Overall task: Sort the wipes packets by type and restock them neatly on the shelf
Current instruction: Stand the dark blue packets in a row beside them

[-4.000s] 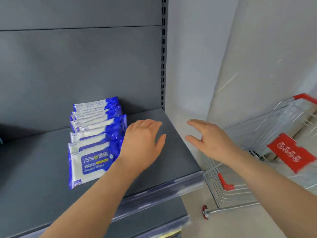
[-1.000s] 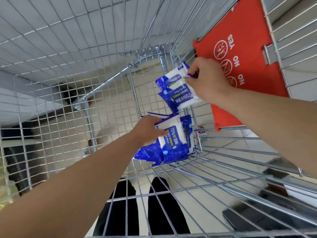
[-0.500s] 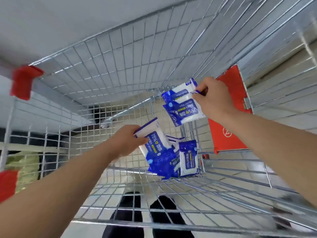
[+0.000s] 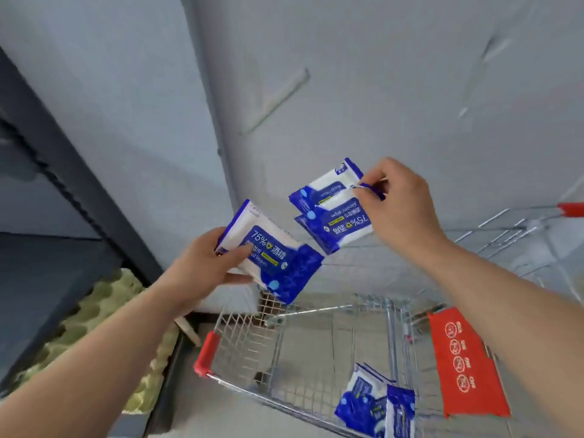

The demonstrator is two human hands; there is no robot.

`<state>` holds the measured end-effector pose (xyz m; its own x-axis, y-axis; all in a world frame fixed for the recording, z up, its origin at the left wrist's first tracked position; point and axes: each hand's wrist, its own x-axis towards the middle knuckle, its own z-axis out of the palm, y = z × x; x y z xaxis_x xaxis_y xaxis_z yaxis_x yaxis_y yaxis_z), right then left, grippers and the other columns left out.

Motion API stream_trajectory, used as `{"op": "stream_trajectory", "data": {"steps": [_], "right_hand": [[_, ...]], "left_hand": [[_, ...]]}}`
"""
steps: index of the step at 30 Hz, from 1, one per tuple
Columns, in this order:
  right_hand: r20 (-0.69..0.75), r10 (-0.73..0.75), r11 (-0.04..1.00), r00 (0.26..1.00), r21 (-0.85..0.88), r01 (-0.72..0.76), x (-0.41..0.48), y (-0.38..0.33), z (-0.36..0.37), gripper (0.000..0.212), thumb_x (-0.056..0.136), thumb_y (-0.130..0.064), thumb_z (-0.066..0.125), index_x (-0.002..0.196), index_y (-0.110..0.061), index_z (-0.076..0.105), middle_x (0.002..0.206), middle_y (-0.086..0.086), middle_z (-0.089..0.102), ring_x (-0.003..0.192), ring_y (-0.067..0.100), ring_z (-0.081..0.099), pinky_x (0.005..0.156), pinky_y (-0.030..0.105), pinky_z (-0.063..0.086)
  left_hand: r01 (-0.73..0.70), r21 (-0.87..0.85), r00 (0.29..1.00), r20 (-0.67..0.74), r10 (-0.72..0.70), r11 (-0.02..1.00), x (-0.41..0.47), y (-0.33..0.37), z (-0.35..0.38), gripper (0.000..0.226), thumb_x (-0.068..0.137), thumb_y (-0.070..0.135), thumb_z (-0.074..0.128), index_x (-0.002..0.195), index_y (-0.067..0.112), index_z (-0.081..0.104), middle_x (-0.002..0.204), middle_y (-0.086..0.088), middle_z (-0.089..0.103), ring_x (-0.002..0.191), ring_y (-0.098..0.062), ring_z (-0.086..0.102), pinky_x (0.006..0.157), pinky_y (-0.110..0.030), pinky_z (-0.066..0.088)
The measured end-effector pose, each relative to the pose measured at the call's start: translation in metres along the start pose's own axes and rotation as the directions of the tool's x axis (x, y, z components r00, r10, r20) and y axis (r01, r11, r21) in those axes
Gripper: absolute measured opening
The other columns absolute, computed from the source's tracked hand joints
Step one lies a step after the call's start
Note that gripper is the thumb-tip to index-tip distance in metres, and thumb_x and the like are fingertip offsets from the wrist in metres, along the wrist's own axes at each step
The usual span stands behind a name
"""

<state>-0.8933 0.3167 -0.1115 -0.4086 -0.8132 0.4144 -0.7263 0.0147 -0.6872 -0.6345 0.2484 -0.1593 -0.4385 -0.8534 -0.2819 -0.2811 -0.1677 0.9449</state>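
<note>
While left hand (image 4: 202,267) grips one packet (image 4: 281,263), right hand (image 4: 399,210) pinches two packets (image 4: 331,222).

The wipes packet (image 4: 271,257) in the left hand (image 4: 202,267) reads "75% 酒精". The front packet (image 4: 338,226) in the right hand (image 4: 401,210) shows "75%" and "Alcohol Wipes" upside down. The cart's red flap (image 4: 464,365) bears round pictograms whose wording is illegible.

Blue, white, silver, red
Your packets (image 4: 275,259) are white with blue panels; your silver wire-grid cart (image 4: 249,338) carries a red flap (image 4: 464,365).
</note>
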Motion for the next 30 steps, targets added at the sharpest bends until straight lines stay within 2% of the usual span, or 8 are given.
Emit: {"op": "stream_trajectory", "data": {"steps": [7,13,15,17,19,21,25,30], "right_hand": [[-0.033,-0.214,0.97,0.976,0.111,0.216,0.02,-0.187,0.044,0.005,0.086,-0.008,0.062,0.085,-0.009,0.057,0.085,-0.002,0.061,0.074,0.011,0.058,0.062,0.011,0.042],[-0.034,-0.265,0.947,0.964,0.177,0.266,0.013,-0.329,0.11,0.003,0.087,-0.009,0.061,0.087,-0.011,0.059,0.08,-0.013,0.059,0.073,0.008,0.059,0.065,0.019,0.047],[-0.015,-0.265,0.943,0.964,0.205,0.262,0.012,-0.366,0.136,0.005,0.086,-0.009,0.062,0.085,-0.013,0.059,0.085,-0.008,0.063,0.073,0.009,0.06,0.065,0.021,0.048],[0.014,-0.261,0.94,0.965,0.231,0.251,0.013,-0.397,0.162,0.004,0.085,-0.009,0.063,0.085,-0.012,0.061,0.086,-0.005,0.064,0.074,0.012,0.061,0.065,0.024,0.049],[0.065,-0.264,0.941,0.962,0.236,0.242,0.016,-0.423,0.187,0.007,0.084,-0.008,0.064,0.082,-0.013,0.06,0.081,-0.007,0.062,0.07,0.009,0.058,0.06,0.019,0.046],[0.112,-0.266,0.946,0.957,0.223,0.237,0.021,-0.444,0.212,0.012,0.083,-0.008,0.064,0.079,-0.017,0.058,0.075,-0.012,0.059,0.066,0.004,0.055,0.056,0.014,0.042],[0.229,-0.24,0.964,0.943,0.167,0.205,0.035,-0.471,0.263,0.01,0.081,-0.008,0.065,0.082,-0.016,0.061,0.076,-0.008,0.06,0.063,0.001,0.053,0.055,0.014,0.039],[0.347,-0.192,0.981,0.918,0.086,0.173,0.056,-0.485,0.326,0.013,0.077,-0.007,0.065,0.079,-0.019,0.061,0.08,-0.006,0.062,0.072,0.014,0.059,0.063,0.023,0.043]], "left_hand": [[-0.182,-0.006,0.965,-0.195,0.177,0.983,-0.083,0.057,-0.149,0.027,0.093,0.021,0.059,0.118,0.014,0.056,0.109,-0.002,0.072,0.099,-0.02,0.07,0.083,-0.04,0.057],[-0.25,0.015,0.924,-0.296,0.243,0.968,-0.149,0.072,-0.294,0.025,0.094,0.014,0.059,0.118,0.007,0.055,0.103,-0.008,0.074,0.092,-0.025,0.072,0.084,-0.04,0.058],[-0.254,0.003,0.908,-0.344,0.239,0.967,-0.165,0.072,-0.339,0.026,0.093,0.013,0.06,0.118,0.008,0.055,0.101,-0.009,0.074,0.09,-0.026,0.072,0.081,-0.038,0.059],[-0.241,-0.03,0.896,-0.391,0.211,0.97,-0.177,0.07,-0.38,0.035,0.091,0.014,0.063,0.124,0.009,0.053,0.102,-0.009,0.074,0.09,-0.026,0.072,0.083,-0.04,0.058],[-0.23,-0.06,0.882,-0.435,0.182,0.971,-0.183,0.066,-0.418,0.04,0.089,0.016,0.065,0.127,0.01,0.052,0.103,-0.009,0.073,0.088,-0.024,0.072,0.079,-0.038,0.059],[-0.239,-0.081,0.867,-0.467,0.175,0.968,-0.187,0.063,-0.45,0.032,0.09,0.012,0.063,0.122,0.01,0.055,0.102,-0.01,0.073,0.083,-0.022,0.072,0.072,-0.032,0.061],[-0.213,-0.096,0.863,-0.485,0.141,0.972,-0.186,0.053,-0.502,0.026,0.092,0.009,0.06,0.117,0.01,0.058,0.102,-0.011,0.072,0.082,-0.023,0.068,0.071,-0.03,0.061],[-0.199,-0.094,0.865,-0.485,0.13,0.975,-0.169,0.05,-0.553,0.019,0.091,0.006,0.06,0.108,0.014,0.061,0.094,-0.007,0.073,0.08,-0.022,0.068,0.067,-0.027,0.06]]}}
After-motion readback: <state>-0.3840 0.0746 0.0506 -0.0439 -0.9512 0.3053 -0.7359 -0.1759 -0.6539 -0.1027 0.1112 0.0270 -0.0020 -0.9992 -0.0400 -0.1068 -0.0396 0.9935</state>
